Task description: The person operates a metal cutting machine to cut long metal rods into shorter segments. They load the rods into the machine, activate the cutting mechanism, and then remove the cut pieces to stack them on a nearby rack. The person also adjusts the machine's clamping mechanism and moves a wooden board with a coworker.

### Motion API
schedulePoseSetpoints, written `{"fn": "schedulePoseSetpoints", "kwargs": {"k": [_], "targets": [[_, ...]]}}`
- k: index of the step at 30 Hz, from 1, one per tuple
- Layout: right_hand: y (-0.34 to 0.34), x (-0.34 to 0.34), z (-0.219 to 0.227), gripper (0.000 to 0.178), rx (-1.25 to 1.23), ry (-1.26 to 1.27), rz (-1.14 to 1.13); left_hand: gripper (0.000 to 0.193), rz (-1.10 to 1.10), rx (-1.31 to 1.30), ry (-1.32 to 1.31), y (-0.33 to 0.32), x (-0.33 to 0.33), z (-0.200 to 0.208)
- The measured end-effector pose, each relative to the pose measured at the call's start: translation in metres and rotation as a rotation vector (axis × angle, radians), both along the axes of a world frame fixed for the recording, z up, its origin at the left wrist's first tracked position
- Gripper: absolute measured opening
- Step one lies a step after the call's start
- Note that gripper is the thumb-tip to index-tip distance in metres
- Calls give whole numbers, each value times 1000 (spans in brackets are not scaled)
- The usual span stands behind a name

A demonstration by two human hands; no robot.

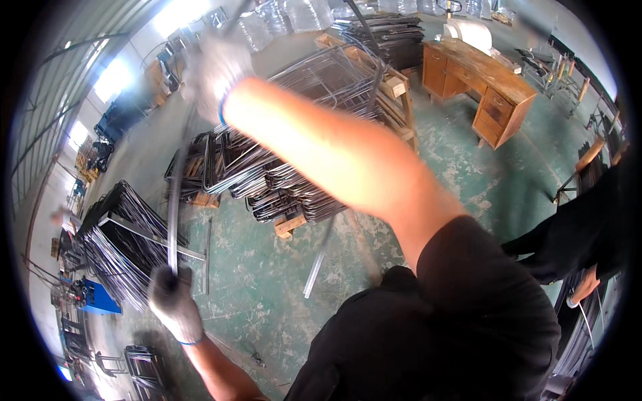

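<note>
My left hand (pixel 175 304), in a pale work glove with dark fingers, is wrapped round the lower end of a thin metal bar (pixel 173 234). This bar runs upward to my right hand (pixel 217 70), which is gloved, raised across the view and smeared by motion. The right fingers seem closed on the bar's upper part. A second bar (pixel 316 267) shows beyond my right forearm, its lower end free above the floor. Both bars look like sides of one bent metal frame, whose middle my arm partly hides.
Stacked bent metal frames (pixel 294 180) lie on a wooden pallet (pixel 289 226) ahead. Another bundle of frames (pixel 124 247) stands at left. A wooden desk (pixel 498 110) is at far right. Near the right edge is a person in black, one hand (pixel 585 287) showing.
</note>
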State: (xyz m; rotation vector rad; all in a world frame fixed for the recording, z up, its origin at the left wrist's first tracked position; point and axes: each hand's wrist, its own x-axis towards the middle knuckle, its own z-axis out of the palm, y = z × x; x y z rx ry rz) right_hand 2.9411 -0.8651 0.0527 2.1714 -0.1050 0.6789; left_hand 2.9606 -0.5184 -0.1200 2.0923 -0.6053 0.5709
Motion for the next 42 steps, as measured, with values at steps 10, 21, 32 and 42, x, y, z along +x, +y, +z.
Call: {"fn": "schedulePoseSetpoints", "kwargs": {"k": [10,21,32,42], "targets": [[-353,161,89,45,366,-830,953,11,108,-30,-972,-275,169,69],[-563,206,-319,12,3005,-596,793,12,-389,588,-535,-523,395,-196],[-578,188,-417,48,2299,-251,-496,13,-369,822,79,-559,448,-323],[-608,376,-396,33,973,162,-143,7,-530,786,136,-588,474,-309]]}}
